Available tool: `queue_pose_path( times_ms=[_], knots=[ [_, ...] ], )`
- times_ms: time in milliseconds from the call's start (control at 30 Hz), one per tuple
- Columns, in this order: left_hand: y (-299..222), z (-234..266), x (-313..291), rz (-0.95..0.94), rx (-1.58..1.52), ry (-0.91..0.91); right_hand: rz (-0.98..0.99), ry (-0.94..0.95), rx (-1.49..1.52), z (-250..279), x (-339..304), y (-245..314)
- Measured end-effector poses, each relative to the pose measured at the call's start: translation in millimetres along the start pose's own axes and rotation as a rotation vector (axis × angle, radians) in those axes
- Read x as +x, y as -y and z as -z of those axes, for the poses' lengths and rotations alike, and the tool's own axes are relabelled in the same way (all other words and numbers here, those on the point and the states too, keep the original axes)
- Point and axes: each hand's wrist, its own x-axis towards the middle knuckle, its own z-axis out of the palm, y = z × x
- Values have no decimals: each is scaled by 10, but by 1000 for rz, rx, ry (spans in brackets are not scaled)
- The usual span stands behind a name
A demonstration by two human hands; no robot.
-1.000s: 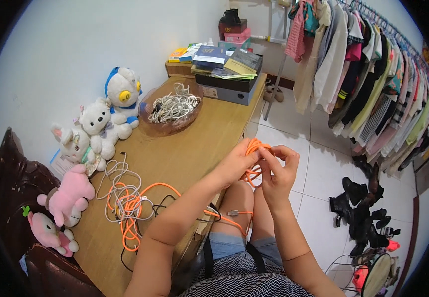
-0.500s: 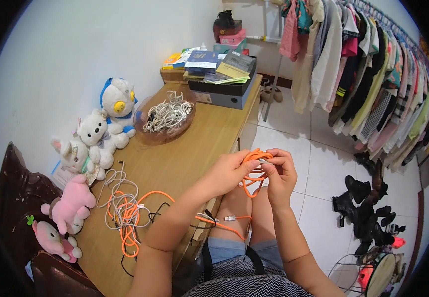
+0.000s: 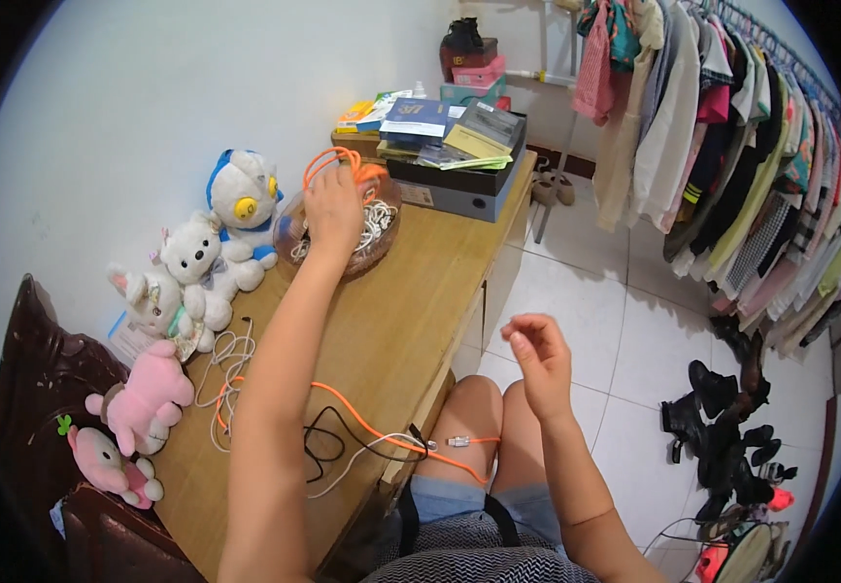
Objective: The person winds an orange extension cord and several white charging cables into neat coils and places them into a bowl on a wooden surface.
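Observation:
My left hand (image 3: 335, 212) reaches over the brownish see-through bowl (image 3: 362, 264) on the table, its fingers closed on a coiled orange cable (image 3: 370, 174). White cables (image 3: 379, 223) lie heaped in the bowl, partly hidden by that hand. Above my lap is my right hand (image 3: 543, 367), holding nothing, with its fingers loosely curled and the thumb apart. Another orange cable (image 3: 357, 412) runs across the table and onto my thighs, where a metal-tipped plug (image 3: 458, 441) rests. Grey-white cables (image 3: 229, 358) and a black cable (image 3: 328, 432) lie near my left forearm, which covers part of them.
Plush toys (image 3: 190, 255) line the wall side of the wooden table (image 3: 411, 291). At its far end stands a box (image 3: 459, 189) topped with booklets and packets. Clothes hang on a rack (image 3: 731, 146) to the right, with black shoes (image 3: 712, 418) on the tiled floor.
My left hand has carried the coiled orange cable from above my lap to the bowl. The right hand has let go of the coil and stays above my lap.

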Motion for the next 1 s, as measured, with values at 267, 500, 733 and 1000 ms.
queue_pose_path(
  times_ms=[267,500,733,1000],
  knots=[
    [397,-330,-152,-17,-379,748,-194,121,42,-26,-66,-105],
    [568,732,-192,-22,-493,476,-177,246,9,-254,-132,-132],
    [639,1962,-669,73,-296,851,130,519,-419,-882,-417,-145],
    [865,2268,-1533,33,63,1315,147,580,-529,-1063,-568,-176]
  ],
)
